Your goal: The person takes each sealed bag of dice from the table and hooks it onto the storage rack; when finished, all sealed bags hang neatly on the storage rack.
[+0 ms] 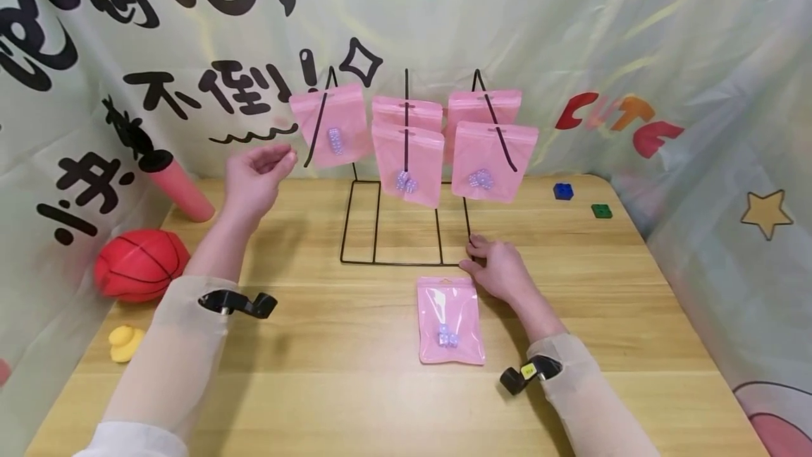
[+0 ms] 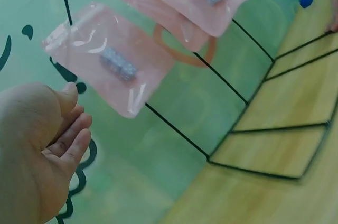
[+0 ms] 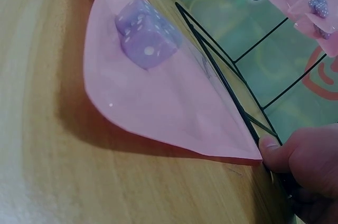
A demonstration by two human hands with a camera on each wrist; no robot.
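Observation:
A black wire display rack (image 1: 393,264) stands at the back of the table, with pink zip bags of dice hanging on its hooks. My left hand (image 1: 256,175) is raised just left of the left hook, holding nothing, its fingers loosely bent. Nearest to it hangs one pink bag (image 2: 108,57) with a row of pale purple dice. My right hand (image 1: 501,270) pinches the front right corner of the rack's base between thumb (image 3: 272,152) and fingers. Another pink bag (image 1: 450,305) with dice lies flat on the table, close in front of that corner.
At left are a red ball (image 1: 141,265), a yellow rubber duck (image 1: 125,343) and a pink cylinder with a black top (image 1: 184,189). A blue block (image 1: 562,191) and a green block (image 1: 601,211) lie back right. Printed cloth walls enclose the table.

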